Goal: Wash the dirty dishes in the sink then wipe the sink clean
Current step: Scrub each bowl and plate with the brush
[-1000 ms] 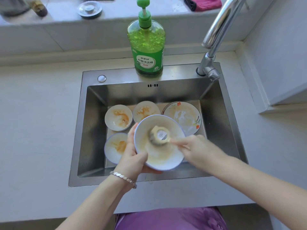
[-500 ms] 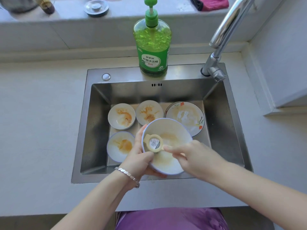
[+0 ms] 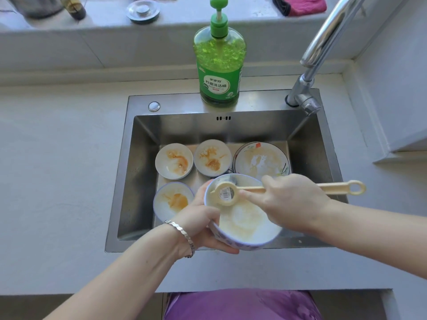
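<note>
Over the sink's [image 3: 138, 181] front edge, the left hand [image 3: 203, 218] grips a tilted bowl [image 3: 245, 225]; the right hand [image 3: 291, 199] grips a dish brush [image 3: 251, 188] lying parallel to that edge, its head pointing left.

I count one sink [image 3: 143, 181] and five dishes: three small dishes [image 3: 173, 160] [image 3: 212, 157] [image 3: 172, 202], one plate [image 3: 261, 158] and one bowl [image 3: 247, 225]. There is one brush [image 3: 227, 194], one soap bottle [image 3: 219, 65] and one tap [image 3: 323, 42]. On the ledge [image 3: 46, 31] are one metal plug [image 3: 143, 10], one pink cloth [image 3: 300, 4] and one dark bottle [image 3: 75, 9]. Beside it is perhaps one more grey thing [image 3: 37, 8], cut off by the edge. Two hands show, left hand [image 3: 203, 218] and right hand [image 3: 291, 202], with one bracelet [image 3: 182, 232].
</note>
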